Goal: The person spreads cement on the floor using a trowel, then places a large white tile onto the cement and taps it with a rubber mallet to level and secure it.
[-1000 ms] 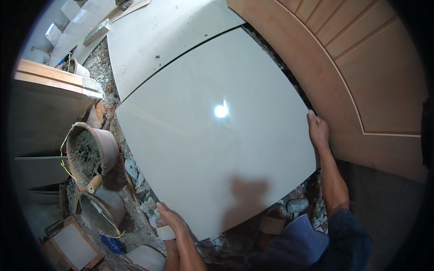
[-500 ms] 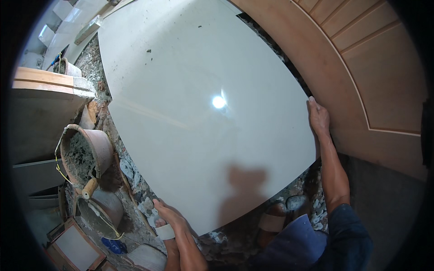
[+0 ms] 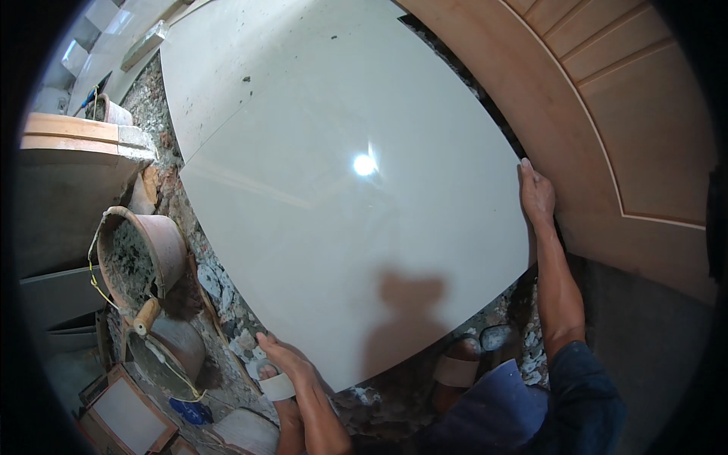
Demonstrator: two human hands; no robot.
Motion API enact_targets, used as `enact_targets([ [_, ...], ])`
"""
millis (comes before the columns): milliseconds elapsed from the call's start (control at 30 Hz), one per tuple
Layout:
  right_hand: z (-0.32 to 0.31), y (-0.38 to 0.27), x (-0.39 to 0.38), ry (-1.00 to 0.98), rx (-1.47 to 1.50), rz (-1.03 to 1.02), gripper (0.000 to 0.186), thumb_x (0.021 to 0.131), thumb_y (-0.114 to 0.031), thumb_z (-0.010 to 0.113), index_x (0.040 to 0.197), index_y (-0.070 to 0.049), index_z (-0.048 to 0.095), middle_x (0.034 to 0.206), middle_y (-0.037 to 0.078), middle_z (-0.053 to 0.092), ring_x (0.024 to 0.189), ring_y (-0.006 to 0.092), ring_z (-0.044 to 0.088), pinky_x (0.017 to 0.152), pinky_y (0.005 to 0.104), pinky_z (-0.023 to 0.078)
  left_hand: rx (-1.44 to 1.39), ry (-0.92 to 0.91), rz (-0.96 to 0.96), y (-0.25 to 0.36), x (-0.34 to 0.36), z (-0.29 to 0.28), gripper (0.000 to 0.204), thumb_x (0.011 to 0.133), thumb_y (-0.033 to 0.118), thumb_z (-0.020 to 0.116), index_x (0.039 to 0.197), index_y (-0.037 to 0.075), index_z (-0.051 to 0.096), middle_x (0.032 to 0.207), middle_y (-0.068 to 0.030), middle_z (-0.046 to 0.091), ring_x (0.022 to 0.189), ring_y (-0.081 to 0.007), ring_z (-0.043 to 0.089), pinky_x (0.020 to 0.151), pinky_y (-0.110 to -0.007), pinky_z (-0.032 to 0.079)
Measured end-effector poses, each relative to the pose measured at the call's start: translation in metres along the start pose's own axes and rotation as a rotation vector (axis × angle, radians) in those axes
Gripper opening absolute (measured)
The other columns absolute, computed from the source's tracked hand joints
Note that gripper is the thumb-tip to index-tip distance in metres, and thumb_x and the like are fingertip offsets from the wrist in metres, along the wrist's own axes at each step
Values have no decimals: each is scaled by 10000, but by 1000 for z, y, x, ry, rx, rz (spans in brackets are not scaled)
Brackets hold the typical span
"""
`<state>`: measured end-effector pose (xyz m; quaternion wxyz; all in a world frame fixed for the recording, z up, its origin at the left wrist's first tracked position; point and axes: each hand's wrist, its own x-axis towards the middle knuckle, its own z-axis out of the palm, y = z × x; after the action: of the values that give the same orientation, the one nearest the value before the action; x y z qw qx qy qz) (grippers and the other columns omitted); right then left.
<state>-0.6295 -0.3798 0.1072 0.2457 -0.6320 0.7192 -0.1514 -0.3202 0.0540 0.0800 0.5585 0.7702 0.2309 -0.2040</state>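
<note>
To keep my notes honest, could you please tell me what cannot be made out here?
In the head view:
Ground under the tile: hidden by the tile.
Right hand: palm hidden by the hand itself.
Bucket: inside bottom covered by grey mix.
Wooden panel: cut off by the dark rim.

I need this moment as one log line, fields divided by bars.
left grip: at large pale tile, lower-left edge | right grip: same tile, right edge | far tile: directly beyond | bucket: left of tile
</note>
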Motion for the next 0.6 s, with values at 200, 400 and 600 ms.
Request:
enact_targets([
  [200, 2, 1, 2, -33, -8, 12, 717, 948, -612, 426, 1059, 49, 681, 1003, 285, 669, 1005, 392, 619, 927, 407, 438, -62, -39, -23, -2, -1, 1, 908, 844, 722, 447, 1383, -6, 384, 1361, -165, 419, 1275, -292, 392, 1086, -384, 269],
  [400, 7, 8, 8, -21, -2, 11, 673, 954, -585, 439, 1047, 33, 688, 987, 271, 674, 999, 373, 628, 907, 404, 448, -108, -82, -1, 4, -2, 9, 876, 863, 713, 430, 1332, -26, 438, 1338, -171, 454, 1242, -294, 422, 1077, -379, 276],
  [600, 12, 11, 8, 61, -24, -35, 631, 962, -535, 448, 1120, 34, 673, 1145, 250, 653, 1110, 358, 602, 969, 390, 430, -105, -53, 14, 5, 5, 14, 867, 883, 694, 411, 1320, -54, 440, 1372, -182, 437, 1243, -293, 422, 1081, -373, 277],
])
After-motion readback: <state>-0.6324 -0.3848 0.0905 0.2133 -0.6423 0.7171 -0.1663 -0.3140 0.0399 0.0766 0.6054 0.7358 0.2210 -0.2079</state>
